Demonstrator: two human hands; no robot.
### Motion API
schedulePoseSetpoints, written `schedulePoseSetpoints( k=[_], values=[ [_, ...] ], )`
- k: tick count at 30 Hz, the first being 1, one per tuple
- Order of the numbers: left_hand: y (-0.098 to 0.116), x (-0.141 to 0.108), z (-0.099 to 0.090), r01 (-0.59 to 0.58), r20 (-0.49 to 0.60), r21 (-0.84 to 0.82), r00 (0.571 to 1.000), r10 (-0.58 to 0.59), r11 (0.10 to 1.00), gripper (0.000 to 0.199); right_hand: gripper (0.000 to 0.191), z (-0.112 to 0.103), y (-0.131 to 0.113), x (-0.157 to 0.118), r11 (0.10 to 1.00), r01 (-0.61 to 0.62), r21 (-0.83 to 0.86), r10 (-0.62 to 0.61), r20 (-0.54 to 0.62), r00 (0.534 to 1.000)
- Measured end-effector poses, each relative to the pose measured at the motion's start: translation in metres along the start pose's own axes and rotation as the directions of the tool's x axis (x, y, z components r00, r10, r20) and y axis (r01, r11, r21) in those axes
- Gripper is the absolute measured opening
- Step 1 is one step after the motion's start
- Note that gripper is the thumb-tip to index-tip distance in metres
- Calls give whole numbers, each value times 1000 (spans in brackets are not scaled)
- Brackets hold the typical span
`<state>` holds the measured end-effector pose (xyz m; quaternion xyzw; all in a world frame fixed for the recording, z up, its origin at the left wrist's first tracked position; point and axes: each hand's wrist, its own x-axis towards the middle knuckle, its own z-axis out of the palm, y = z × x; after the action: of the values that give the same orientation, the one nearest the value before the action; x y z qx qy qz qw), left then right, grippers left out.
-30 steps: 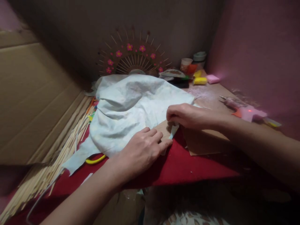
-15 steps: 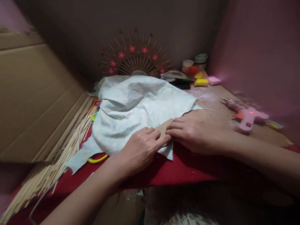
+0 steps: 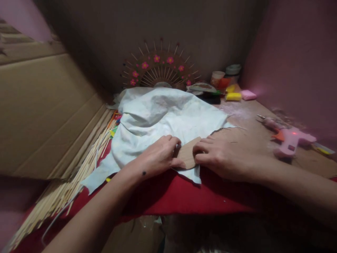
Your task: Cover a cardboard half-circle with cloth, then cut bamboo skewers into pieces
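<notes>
Both hands work at a small tan cardboard piece (image 3: 189, 153) over the near edge of a crumpled pale blue cloth (image 3: 147, 130). My left hand (image 3: 160, 151) grips the cardboard's left side, thumb along its near face and fingers curled behind. At its right end, my right hand (image 3: 216, 153) pinches the same piece with bent fingers. A corner of the cloth hangs below the cardboard, over the red cloth (image 3: 184, 196) that covers the table front.
A pink glue gun (image 3: 291, 140) with a lit red light lies at the right. Thin wooden sticks (image 3: 65, 182) lie at the left beside a big cardboard sheet (image 3: 47, 116). Behind stand a flowered fan (image 3: 163, 66), a paper cup (image 3: 217, 78) and yellow packets (image 3: 233, 96).
The hands have drawn slightly apart, baring more of the cardboard piece. My left hand has turned, with its thumb now on the near face. The whole view has shifted a little.
</notes>
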<state>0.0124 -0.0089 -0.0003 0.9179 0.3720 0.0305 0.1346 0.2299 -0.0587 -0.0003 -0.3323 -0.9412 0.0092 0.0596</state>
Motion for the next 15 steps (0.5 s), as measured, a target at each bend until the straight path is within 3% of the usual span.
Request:
schedulePoseSetpoints(
  k=[4, 8, 15],
  values=[
    [9, -4, 0, 9, 21, 68, 1000, -10, 998, 56, 25, 5, 0, 0, 999, -14, 35, 15, -38, 999],
    [17, -6, -1, 13, 38, 154, 999, -19, 988, 45, 26, 6, -1, -2, 998, -9, 68, 14, -76, 997],
    [17, -7, 0, 6, 39, 148, 999, -12, 989, 38, 19, 21, 3, -7, 996, 43, 73, -35, -115, 993]
  ],
)
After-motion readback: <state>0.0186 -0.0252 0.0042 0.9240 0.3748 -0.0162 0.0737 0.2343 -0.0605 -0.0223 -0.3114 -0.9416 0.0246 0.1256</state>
